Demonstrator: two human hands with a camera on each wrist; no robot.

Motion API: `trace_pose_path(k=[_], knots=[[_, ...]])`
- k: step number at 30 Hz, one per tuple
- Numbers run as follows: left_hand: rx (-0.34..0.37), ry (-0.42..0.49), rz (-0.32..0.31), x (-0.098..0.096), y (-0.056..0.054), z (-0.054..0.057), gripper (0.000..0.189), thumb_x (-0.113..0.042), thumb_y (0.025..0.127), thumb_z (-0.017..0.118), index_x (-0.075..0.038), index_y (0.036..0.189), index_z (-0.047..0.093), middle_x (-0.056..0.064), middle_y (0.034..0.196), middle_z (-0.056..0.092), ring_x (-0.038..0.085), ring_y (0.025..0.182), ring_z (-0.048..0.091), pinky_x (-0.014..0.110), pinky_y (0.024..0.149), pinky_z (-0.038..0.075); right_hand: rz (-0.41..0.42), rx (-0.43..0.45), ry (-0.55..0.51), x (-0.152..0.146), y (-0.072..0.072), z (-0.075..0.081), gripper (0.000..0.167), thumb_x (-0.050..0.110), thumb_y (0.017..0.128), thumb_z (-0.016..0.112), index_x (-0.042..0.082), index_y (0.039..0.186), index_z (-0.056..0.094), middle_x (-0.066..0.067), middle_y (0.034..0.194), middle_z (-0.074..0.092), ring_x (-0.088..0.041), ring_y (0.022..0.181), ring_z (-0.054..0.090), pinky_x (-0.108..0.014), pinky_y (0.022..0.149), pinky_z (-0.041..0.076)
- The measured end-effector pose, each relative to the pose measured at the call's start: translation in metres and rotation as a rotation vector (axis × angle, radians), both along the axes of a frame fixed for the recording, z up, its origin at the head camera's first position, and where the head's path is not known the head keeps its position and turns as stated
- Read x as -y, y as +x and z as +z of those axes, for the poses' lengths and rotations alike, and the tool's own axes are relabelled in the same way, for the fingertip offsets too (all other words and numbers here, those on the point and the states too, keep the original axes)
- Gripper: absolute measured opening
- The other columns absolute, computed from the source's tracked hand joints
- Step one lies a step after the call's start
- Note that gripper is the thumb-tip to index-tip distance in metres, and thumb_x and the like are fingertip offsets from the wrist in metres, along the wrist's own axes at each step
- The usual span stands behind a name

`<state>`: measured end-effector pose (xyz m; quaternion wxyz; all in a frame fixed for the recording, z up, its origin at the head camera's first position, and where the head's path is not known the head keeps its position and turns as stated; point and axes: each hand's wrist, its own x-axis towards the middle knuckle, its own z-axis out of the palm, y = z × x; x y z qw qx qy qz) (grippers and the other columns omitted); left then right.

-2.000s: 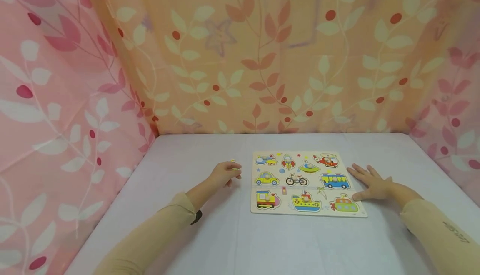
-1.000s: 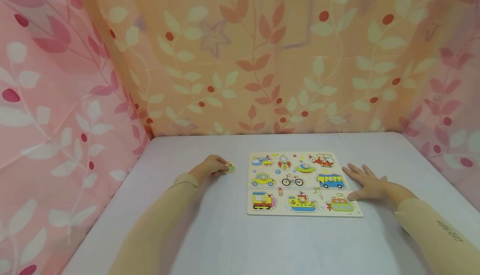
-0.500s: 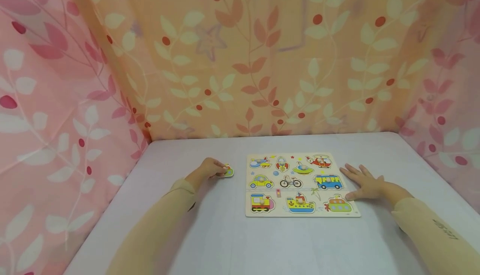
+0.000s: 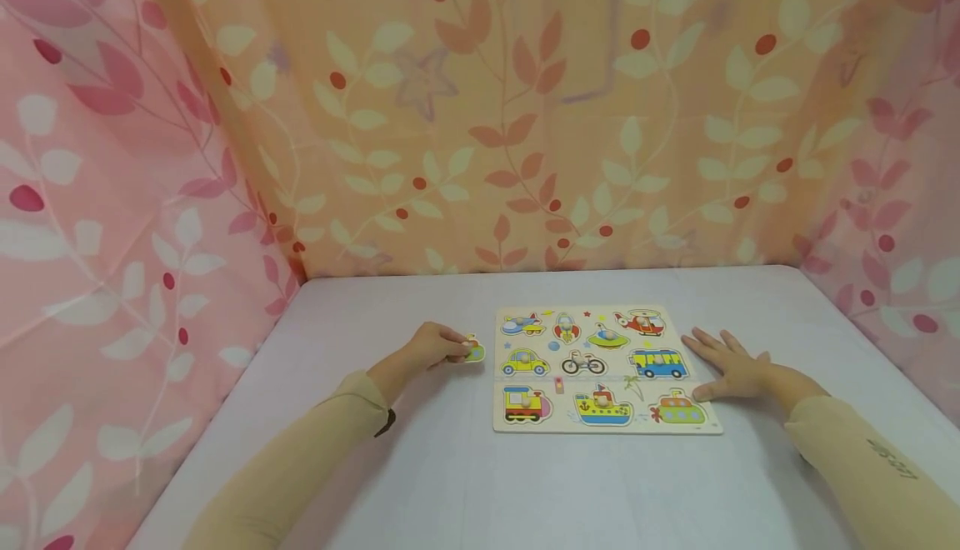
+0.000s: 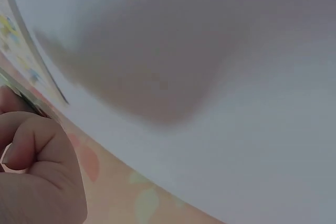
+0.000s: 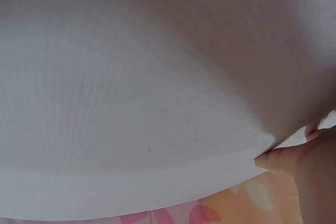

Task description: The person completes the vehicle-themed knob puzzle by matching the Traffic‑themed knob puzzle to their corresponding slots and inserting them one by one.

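My left hand point(image 4: 427, 348) pinches a small green puzzle piece point(image 4: 475, 352) with a reddish top, seemingly a submarine, just left of the puzzle board point(image 4: 562, 428). In the left wrist view the curled fingers show at the lower left, beside a thin edge of the piece. My right hand point(image 4: 738, 369) lies with spread, straight fingers at the board's right edge, its thumb by the submarine picture point(image 4: 678, 410). Other vehicle pieces on the board have knobs, such as the train point(image 4: 526, 405), ship point(image 4: 603, 407) and bus point(image 4: 660, 363); the submarine picture shows no knob.
The board lies flat on a table with a white cloth point(image 4: 480, 492). Behind the table hangs an orange leaf-patterned curtain point(image 4: 450, 142), with a pink curtain point(image 4: 112, 225) on the left and another pink curtain point(image 4: 892, 208) on the right.
My left hand first drew the puzzle piece away to the left, then brought it back towards the board, with the piece now raised more upright. The right hand stays by the board's right edge.
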<state>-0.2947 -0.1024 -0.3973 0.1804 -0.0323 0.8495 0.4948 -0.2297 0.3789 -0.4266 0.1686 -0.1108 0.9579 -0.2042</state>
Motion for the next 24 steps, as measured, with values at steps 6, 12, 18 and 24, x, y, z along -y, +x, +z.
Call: trace_pose_path(k=[6, 12, 18, 24], knots=[[0.022, -0.034, -0.005, -0.019, 0.012, 0.004, 0.017, -0.008, 0.085, 0.075, 0.002, 0.097, 0.072, 0.004, 0.065, 0.067, 0.008, 0.048, 0.048, 0.019, 0.041, 0.026, 0.001, 0.002, 0.007, 0.0, 0.0, 0.0, 0.103, 0.054, 0.078, 0.072, 0.003, 0.151, 0.021, -0.027, 0.155, 0.005, -0.061, 0.134, -0.008, -0.085, 0.083, -0.007], [0.056, -0.002, -0.012, -0.042, 0.023, 0.005, 0.016, -0.01, 0.085, 0.075, 0.001, 0.097, 0.072, 0.004, 0.068, 0.068, 0.009, 0.052, 0.05, 0.02, 0.042, 0.025, -0.006, 0.001, -0.006, -0.001, 0.0, -0.001, 0.104, 0.055, 0.077, 0.073, 0.005, 0.151, 0.019, -0.027, 0.155, 0.004, -0.06, 0.134, -0.01, -0.085, 0.082, -0.009], [0.08, 0.015, -0.023, -0.063, 0.031, 0.006, 0.016, -0.012, 0.085, 0.076, -0.001, 0.095, 0.072, 0.005, 0.07, 0.068, 0.009, 0.046, 0.042, 0.021, 0.043, 0.025, -0.003, 0.005, -0.006, -0.002, -0.001, -0.003, 0.104, 0.054, 0.077, 0.073, 0.005, 0.151, 0.02, -0.027, 0.155, 0.004, -0.061, 0.134, -0.009, -0.085, 0.082, -0.009], [0.079, 0.032, -0.039, -0.081, 0.038, 0.005, 0.015, -0.013, 0.085, 0.076, -0.001, 0.095, 0.073, 0.005, 0.068, 0.068, 0.008, 0.043, 0.035, 0.02, 0.043, 0.025, 0.003, 0.007, 0.005, -0.002, -0.002, -0.002, 0.103, 0.054, 0.077, 0.073, 0.003, 0.151, 0.021, -0.027, 0.155, 0.005, -0.061, 0.133, -0.008, -0.085, 0.082, -0.007]])
